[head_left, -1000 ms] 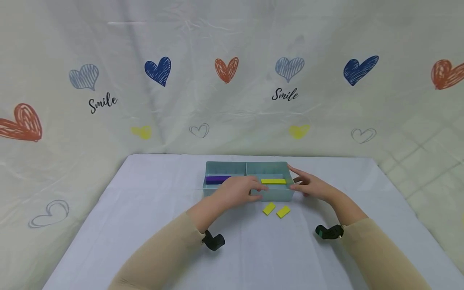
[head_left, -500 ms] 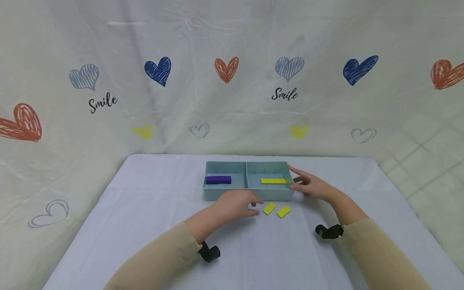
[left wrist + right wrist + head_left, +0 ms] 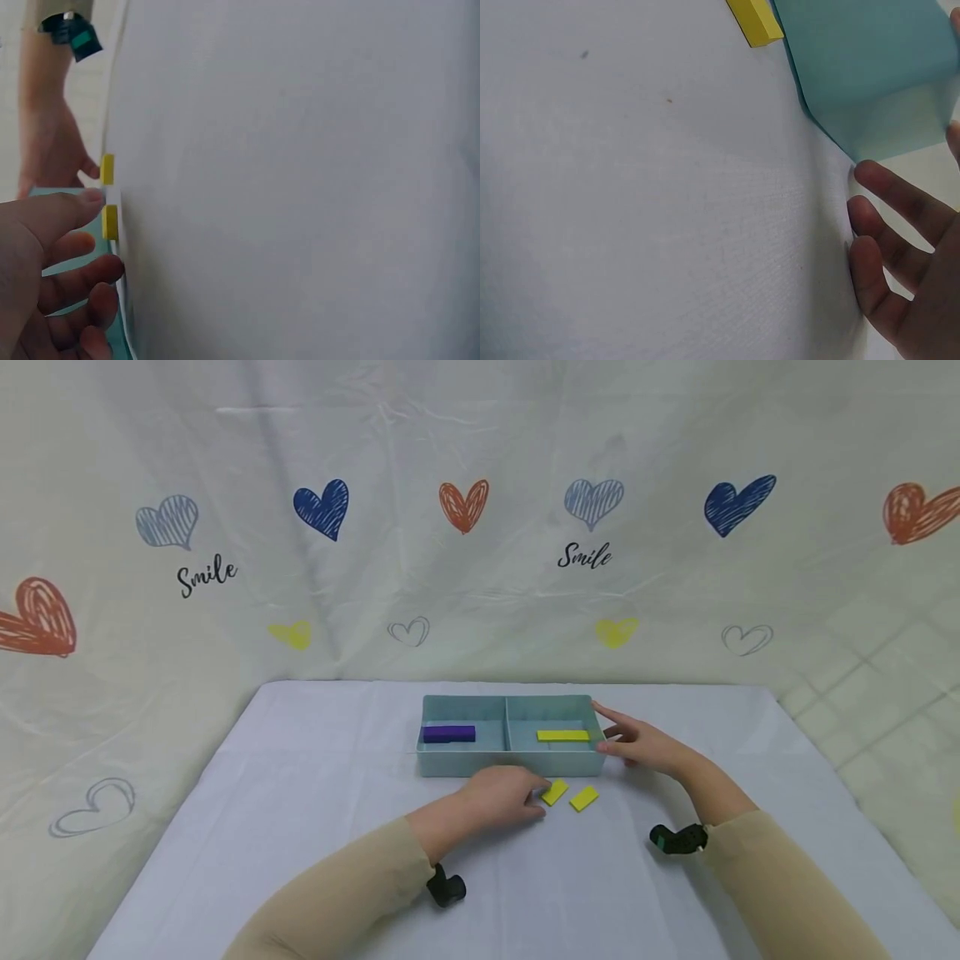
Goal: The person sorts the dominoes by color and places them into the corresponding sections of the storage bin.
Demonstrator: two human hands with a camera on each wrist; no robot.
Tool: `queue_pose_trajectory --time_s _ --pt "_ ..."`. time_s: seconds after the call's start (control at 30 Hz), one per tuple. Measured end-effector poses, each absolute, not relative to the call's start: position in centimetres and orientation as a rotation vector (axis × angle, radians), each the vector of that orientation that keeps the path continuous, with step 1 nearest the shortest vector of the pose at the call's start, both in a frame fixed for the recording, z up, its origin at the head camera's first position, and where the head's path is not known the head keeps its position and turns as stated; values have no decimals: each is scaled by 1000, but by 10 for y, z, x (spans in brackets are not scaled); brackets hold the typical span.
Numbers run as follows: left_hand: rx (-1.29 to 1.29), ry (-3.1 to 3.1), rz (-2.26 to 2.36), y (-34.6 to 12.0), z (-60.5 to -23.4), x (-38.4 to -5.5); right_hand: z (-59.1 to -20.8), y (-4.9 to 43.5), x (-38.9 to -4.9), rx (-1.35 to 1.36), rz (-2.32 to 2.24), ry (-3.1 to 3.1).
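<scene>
A pale teal box (image 3: 442, 766) with two compartments stands near the table's far side. A purple block (image 3: 449, 734) lies in its left compartment, and a long yellow piece (image 3: 562, 736) in the right one. In front of the box are two small yellow blocks, a nearer-left one (image 3: 556, 792) and a right one (image 3: 584, 799). My left hand (image 3: 504, 795) reaches the left yellow block, thumb and fingers apart in the left wrist view; whether they touch it I cannot tell. My right hand (image 3: 648, 746) rests spread against the box's right end (image 3: 870, 67).
A white cloth (image 3: 600, 893) covers the table, which ends just behind the box. Behind it hangs a pale curtain (image 3: 525, 618) printed with hearts. Small black cameras (image 3: 678, 839) sit at both wrists.
My left hand has come from over the box's front wall down to the table and then right, up to the left yellow block. My right hand stays at the box's right end.
</scene>
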State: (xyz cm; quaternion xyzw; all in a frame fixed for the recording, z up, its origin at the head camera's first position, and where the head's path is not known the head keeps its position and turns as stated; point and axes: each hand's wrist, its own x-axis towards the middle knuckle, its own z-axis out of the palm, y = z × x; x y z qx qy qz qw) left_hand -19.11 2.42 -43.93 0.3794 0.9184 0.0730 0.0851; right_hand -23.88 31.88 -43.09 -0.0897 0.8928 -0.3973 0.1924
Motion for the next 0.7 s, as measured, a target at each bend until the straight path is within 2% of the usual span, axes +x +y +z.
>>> queue_pose_trajectory --time_s 0.7 --pt "1139 2813 90 42 -447 -193 -432 319 -238 -254 -1113 2515"
